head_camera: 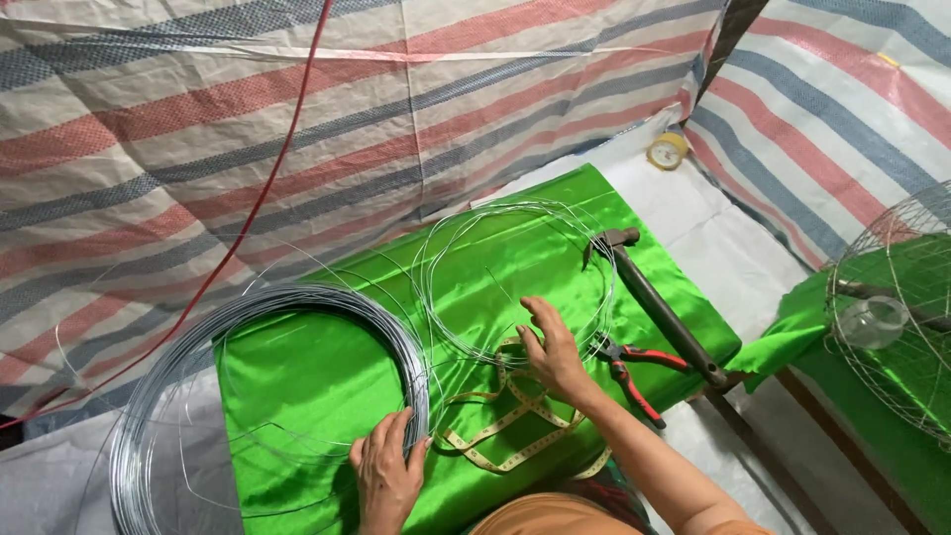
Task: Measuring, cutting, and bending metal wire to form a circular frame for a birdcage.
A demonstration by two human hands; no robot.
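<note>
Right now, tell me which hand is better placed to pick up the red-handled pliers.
Right hand: it rests on the small wire hoop, close beside the red-handled pliers. Left hand is farther off, on the big grey wire coil.

2 wire coils [267, 396] on the green cloth, 1 hammer [654, 302], 1 pair of pliers [634, 372], 1 measuring tape [515, 426], 1 tape roll [668, 151] upper right, 1 wire cage [906, 317] right edge.

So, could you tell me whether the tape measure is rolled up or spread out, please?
Spread out: the yellow tape measure lies in loose loops on the green cloth, below the right hand.
</note>
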